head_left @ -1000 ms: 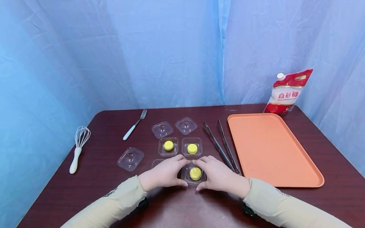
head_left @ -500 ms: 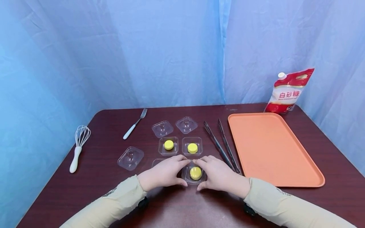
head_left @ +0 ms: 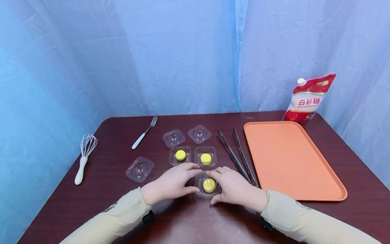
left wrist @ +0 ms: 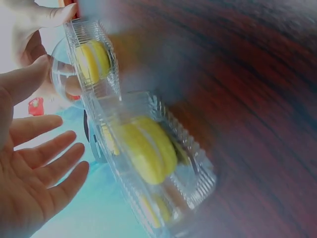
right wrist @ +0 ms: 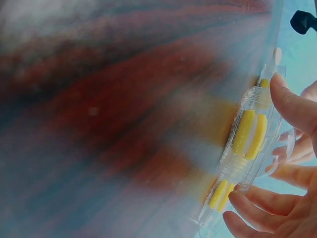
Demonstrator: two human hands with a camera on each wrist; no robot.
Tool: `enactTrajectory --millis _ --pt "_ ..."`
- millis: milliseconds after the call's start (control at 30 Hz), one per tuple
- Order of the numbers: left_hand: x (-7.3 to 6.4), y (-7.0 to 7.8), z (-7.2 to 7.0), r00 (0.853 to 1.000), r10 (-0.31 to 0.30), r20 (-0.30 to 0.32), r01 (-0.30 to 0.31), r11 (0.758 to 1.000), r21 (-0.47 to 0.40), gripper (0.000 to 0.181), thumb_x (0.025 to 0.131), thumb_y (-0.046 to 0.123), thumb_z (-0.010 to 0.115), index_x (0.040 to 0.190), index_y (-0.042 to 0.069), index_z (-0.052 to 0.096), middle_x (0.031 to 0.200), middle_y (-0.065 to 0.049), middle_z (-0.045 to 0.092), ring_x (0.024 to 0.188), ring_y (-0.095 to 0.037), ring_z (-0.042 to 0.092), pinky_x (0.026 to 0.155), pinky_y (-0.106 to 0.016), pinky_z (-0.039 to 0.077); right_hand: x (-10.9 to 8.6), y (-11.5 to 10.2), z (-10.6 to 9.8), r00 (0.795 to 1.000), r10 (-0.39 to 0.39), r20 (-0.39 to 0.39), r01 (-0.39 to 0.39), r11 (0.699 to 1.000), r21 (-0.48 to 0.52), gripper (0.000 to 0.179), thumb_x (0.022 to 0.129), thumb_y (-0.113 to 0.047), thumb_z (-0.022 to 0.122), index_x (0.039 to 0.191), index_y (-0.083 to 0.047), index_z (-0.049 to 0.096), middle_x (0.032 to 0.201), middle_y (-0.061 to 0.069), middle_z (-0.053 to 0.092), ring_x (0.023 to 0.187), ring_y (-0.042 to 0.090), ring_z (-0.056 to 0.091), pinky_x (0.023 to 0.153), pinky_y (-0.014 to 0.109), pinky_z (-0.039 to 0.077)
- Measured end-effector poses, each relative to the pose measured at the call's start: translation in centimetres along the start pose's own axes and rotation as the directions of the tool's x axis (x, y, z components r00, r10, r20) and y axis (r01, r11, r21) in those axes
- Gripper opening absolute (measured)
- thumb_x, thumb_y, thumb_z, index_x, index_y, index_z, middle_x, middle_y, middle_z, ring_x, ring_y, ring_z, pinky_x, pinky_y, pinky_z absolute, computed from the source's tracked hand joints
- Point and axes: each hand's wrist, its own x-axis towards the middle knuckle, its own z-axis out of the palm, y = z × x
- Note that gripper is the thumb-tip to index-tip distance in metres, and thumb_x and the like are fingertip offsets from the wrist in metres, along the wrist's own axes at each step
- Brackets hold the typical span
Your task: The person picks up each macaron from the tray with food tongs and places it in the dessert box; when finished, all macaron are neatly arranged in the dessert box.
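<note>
A clear plastic box (head_left: 199,192) with a yellow macaron (head_left: 209,185) lies between my hands, its domed lid (left wrist: 64,74) over it in the left wrist view. My right hand (head_left: 236,187) holds this box, thumb at its near edge and fingers at its far side. My left hand (head_left: 173,181) hovers at its left, apart from it, with fingers spread. Under the left hand, mostly hidden in the head view, another box holds a macaron (left wrist: 148,148). Behind stand two open boxes with a left macaron (head_left: 180,155) and a right macaron (head_left: 206,158).
Loose clear lids lie at the left (head_left: 139,169), back left (head_left: 173,138) and back right (head_left: 199,134). Black tongs (head_left: 236,157) separate the boxes from an orange tray (head_left: 292,162). A sugar bag (head_left: 307,100), fork (head_left: 144,133) and whisk (head_left: 84,159) stand or lie farther out.
My left hand has drawn off the front right box and shifted slightly left and up. The right hand and the boxes have stayed in place.
</note>
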Motion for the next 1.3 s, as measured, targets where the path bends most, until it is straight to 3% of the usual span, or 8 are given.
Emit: enactTrajectory --millis 200,433,667,1300 --pt "-0.7 -0.6 -0.4 0.996 0.011 -0.083 -0.01 1.0 0.008 0.045 0.082 0.033 0.073 0.118 0.007 0.064 0.116 -0.005 0.061 0.104 -0.018 0.061 0.088 -0.034 0.051 0.0 0.1 0.1 1.0 0.0 -0.005 0.0 1.0 0.003 0.08 0.059 -0.047 0.085 0.122 -0.005 0.06 0.108 0.008 0.064 0.098 0.024 0.06 0.083 0.038 0.051" --pt "-2.0 -1.5 -0.9 0.987 0.007 -0.16 -0.002 0.999 0.032 0.041 0.082 0.026 0.074 0.115 0.004 0.065 0.116 -0.008 0.062 0.105 -0.02 0.062 0.088 -0.035 0.051 0.0 0.1 0.1 1.0 -0.001 -0.011 0.001 1.0 0.003 0.08 0.059 -0.047 0.085 0.122 -0.006 0.06 0.108 0.007 0.064 0.097 0.023 0.06 0.082 0.037 0.051" --pt "-3.6 -2.5 -1.3 0.983 -0.039 -0.18 0.039 0.999 -0.003 0.041 0.081 0.024 0.074 0.116 0.005 0.064 0.115 -0.007 0.061 0.099 -0.017 0.062 0.085 -0.035 0.052 -0.1 0.1 0.0 1.0 -0.004 -0.015 0.004 1.0 0.002 0.081 0.058 -0.046 0.086 0.123 -0.005 0.059 0.108 0.007 0.064 0.097 0.023 0.06 0.083 0.037 0.05" --pt "-8.4 -6.3 -1.9 0.956 -0.243 -0.162 0.249 0.968 0.018 0.043 0.08 0.019 0.075 0.118 0.004 0.062 0.112 -0.007 0.06 0.097 -0.019 0.061 0.084 -0.038 0.052 -0.1 -0.1 0.0 1.0 -0.014 -0.012 0.014 1.0 -0.002 0.08 0.059 -0.045 0.086 0.123 -0.004 0.059 0.108 0.007 0.064 0.097 0.024 0.06 0.084 0.037 0.05"
